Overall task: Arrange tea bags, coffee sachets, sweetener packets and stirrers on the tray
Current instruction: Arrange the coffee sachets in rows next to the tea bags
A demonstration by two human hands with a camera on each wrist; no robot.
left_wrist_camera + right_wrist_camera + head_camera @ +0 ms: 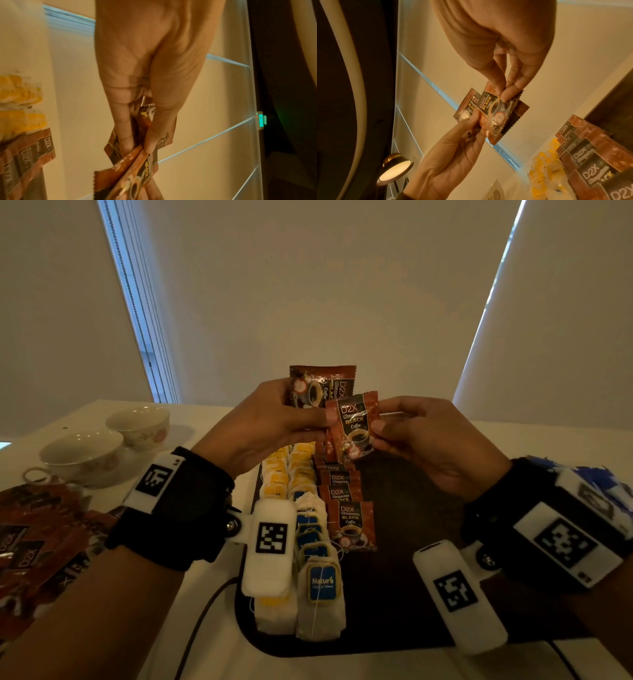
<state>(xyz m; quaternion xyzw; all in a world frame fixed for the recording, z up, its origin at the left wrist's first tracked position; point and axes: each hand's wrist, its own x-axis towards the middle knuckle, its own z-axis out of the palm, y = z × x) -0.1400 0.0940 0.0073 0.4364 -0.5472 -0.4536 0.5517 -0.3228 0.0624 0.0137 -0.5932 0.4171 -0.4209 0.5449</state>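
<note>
Front sachet (352, 428) is hanging at frame centre in the head view, above the far end of the tray (404, 559); long axis upright, label facing the camera. Right hand (435, 440) is pinching its right edge between thumb and forefinger, other fingers loosely curled. Left hand (270, 422) is gripping a stack (320, 386) of further sachets just behind and upper left of it, thumb touching the front sachet's left edge. Both hands are equally near; the right one is carrying it.

Sachet row (346, 501) is lying directly below, running from frame centre toward the bottom, overlapped. Judgement: next sachet is going to the row's far end, so the move is a short drop down.

Tea bags (308, 542) are filling two columns left of the row. Loose sachets (34, 542) are lying on the table (205, 645) at lower left, cups (109, 446) beyond.
</note>
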